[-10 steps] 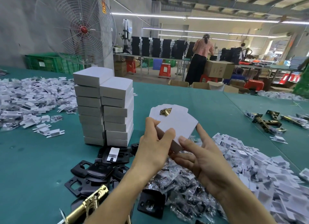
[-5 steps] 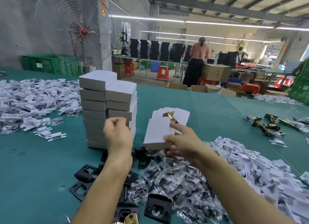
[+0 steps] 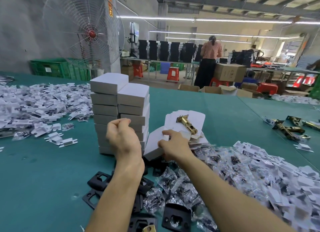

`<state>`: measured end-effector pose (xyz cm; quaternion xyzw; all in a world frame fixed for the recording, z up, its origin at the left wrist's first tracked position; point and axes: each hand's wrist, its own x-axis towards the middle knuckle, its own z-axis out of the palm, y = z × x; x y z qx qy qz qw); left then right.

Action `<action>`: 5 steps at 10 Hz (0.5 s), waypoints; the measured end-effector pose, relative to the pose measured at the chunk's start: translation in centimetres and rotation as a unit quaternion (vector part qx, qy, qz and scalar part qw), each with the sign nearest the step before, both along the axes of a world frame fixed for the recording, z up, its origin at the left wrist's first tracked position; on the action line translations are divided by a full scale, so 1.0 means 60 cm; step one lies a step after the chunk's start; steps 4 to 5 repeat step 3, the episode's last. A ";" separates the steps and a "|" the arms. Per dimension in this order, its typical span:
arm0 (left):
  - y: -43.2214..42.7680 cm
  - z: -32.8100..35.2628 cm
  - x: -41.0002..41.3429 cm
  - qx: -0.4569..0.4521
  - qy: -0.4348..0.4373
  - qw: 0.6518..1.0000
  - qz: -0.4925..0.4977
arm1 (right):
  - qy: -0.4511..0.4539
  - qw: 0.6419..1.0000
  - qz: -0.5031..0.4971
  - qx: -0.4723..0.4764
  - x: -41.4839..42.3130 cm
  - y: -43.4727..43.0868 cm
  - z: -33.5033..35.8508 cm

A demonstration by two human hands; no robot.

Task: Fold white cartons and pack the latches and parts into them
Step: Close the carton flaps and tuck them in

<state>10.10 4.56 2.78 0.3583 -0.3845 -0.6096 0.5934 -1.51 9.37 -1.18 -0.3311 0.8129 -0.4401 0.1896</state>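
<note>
Far left lies a heap of white inserts [image 3: 29, 102], and beside it two columns of closed white cartons [image 3: 121, 110] stand stacked on the green table [image 3: 43, 171], likely parked as finished work. The left hand [image 3: 123, 138], fingers curled loosely on nothing, hovers before the stack, while the right hand [image 3: 174, 145] pinches the top flat carton blank [image 3: 154, 141] off its pile, presumably to fold it. A brass latch [image 3: 187, 125] rests on those blanks (perhaps as a weight), bagged parts [image 3: 225, 171] sprawl right; no carton stands open, so contents are hidden.
</note>
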 end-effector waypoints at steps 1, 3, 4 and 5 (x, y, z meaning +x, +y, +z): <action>0.000 -0.005 -0.003 -0.004 -0.002 1.000 0.001 | 0.004 1.000 0.015 0.014 -0.007 0.004 0.006; 0.007 -0.015 -0.013 -0.014 -0.006 1.000 -0.007 | 0.063 0.996 0.061 0.030 -0.016 0.038 0.033; 0.007 -0.015 -0.013 -0.014 -0.006 1.000 -0.007 | 0.063 0.996 0.061 0.030 -0.016 0.038 0.033; 0.007 -0.015 -0.013 -0.014 -0.006 1.000 -0.007 | 0.063 0.996 0.061 0.030 -0.016 0.038 0.033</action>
